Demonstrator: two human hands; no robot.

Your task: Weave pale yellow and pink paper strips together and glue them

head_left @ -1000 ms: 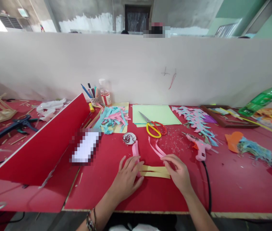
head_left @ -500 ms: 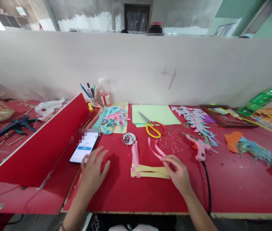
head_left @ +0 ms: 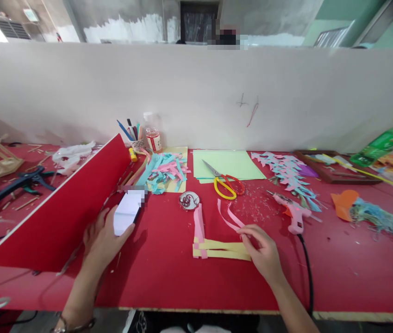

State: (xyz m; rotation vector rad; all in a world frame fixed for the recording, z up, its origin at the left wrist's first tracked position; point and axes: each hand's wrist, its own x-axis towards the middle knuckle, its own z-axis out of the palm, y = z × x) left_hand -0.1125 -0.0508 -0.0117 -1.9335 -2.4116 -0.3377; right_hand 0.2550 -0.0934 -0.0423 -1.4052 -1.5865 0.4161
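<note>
At left, the left hand grips a phone, seemingly a side step. The right hand pinches pink strips; interlacing calls for both.

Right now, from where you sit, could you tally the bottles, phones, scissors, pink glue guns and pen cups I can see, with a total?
Bottles: 2, a clear bottle and a green bottle
Phone: 1, in the left hand
Scissors: 1 pair
Pink glue gun: 1
Pen cup: 1
Total: 6
</note>
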